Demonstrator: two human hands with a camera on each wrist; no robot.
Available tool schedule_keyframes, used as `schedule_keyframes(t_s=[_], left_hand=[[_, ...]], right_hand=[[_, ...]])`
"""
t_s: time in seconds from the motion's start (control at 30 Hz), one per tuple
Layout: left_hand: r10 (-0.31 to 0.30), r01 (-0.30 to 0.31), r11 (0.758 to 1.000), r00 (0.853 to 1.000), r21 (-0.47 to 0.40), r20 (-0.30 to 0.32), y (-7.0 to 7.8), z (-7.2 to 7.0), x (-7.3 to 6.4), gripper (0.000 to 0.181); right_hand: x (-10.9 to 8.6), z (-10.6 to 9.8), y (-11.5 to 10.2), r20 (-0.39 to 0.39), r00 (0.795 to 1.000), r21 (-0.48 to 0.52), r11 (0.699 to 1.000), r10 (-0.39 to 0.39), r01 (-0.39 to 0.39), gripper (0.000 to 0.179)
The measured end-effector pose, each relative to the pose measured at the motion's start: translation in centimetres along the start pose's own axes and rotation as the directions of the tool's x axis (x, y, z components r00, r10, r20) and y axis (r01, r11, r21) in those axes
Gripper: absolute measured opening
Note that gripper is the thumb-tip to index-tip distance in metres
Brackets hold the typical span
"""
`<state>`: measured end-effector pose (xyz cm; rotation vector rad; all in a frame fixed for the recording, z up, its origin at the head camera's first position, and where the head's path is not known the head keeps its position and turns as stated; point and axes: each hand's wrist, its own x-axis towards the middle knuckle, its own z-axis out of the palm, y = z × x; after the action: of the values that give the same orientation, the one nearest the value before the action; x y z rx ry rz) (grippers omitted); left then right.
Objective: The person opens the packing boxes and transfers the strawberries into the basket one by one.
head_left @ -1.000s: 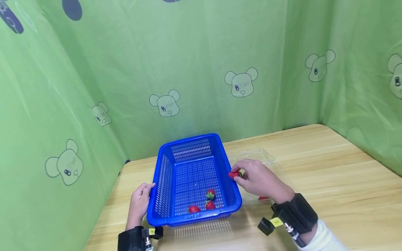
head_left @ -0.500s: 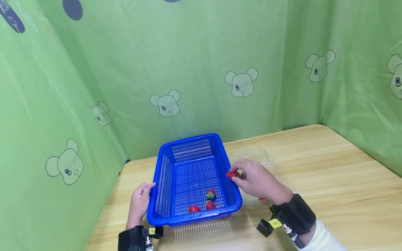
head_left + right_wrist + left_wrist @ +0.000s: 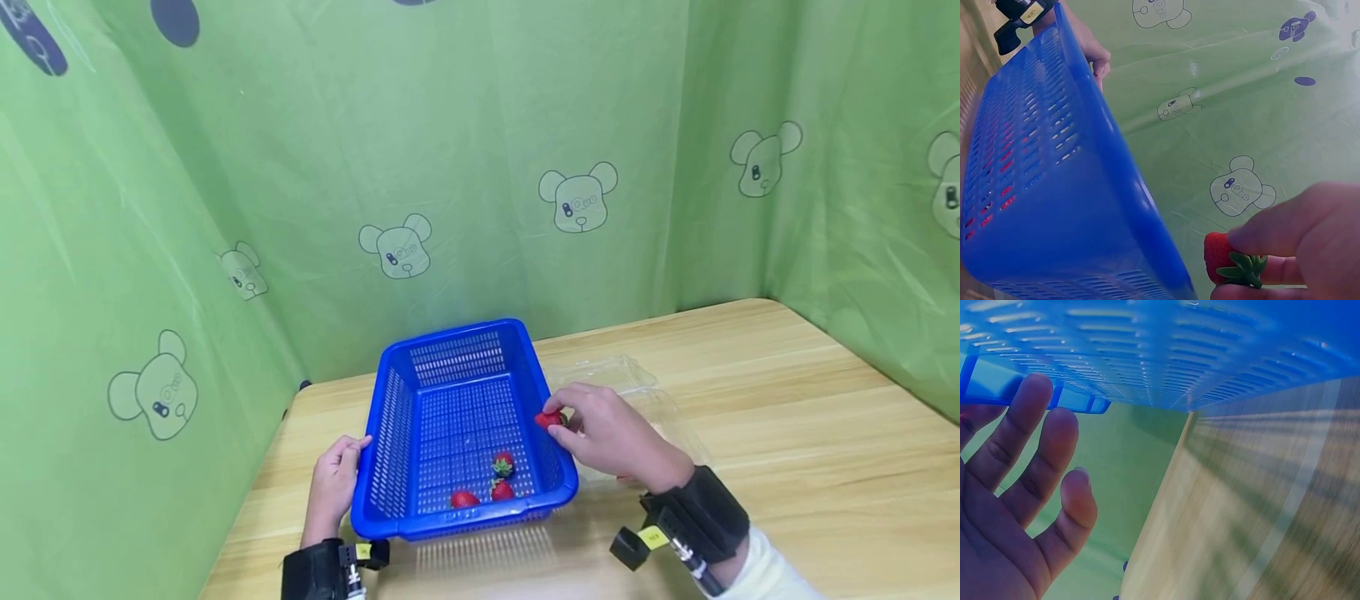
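A blue perforated plastic basket (image 3: 480,523) stands in the middle of the head view. My left hand (image 3: 332,483) holds its left rim, thumb on top; in the left wrist view the fingers (image 3: 1054,440) curl up below the rim beside the slotted wall. A red strawberry (image 3: 550,420) with green leaves is pinched between the thumb and fingers of my right hand (image 3: 603,429), over the basket's right rim. The right wrist view shows this strawberry (image 3: 1217,255) with its leaves toward the palm. Inside the basket, three strawberries (image 3: 502,490) lie near the front wall.
A clear plastic container (image 3: 626,372) lies on the wooden table (image 3: 810,433) right of the basket, partly hidden behind my right hand. A bit of red shows below the right wrist. Green curtain (image 3: 480,167) with bear prints surrounds the table.
The right hand has moved slightly left, bringing the pinched strawberry farther over the basket's right rim. The left hand, the basket and the strawberries inside have stayed put.
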<state>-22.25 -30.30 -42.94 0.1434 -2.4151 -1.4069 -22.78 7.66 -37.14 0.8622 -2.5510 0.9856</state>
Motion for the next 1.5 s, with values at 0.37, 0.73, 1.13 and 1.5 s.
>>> schedule_keyframes(t_s=[0.37,0.73,1.13,1.5], left_hand=[[-0.005,0.005,1.0,1.0,-0.002,-0.001,-0.4,0.0,0.0,0.03],[-0.006,0.006,1.0,1.0,-0.005,-0.002,-0.3,0.0,0.0,0.031],[-0.004,0.004,1.0,1.0,-0.016,0.009,0.0,0.0,0.2,0.031],[-0.01,0.01,1.0,1.0,-0.016,0.004,0.1,0.0,0.1,0.031]], right_hand=[[0.0,0.4,-0.4,0.009,1.0,0.015,1.0,0.017,-0.017,0.013],[0.1,0.8,-0.2,-0.008,0.999,-0.017,0.999,-0.042,0.042,0.013],[0.1,1.1,-0.3,-0.015,0.999,-0.017,0.999,-0.043,0.042,0.013],[0.1,1.1,-0.4,-0.005,1.0,-0.01,1.0,-0.015,0.015,0.014]])
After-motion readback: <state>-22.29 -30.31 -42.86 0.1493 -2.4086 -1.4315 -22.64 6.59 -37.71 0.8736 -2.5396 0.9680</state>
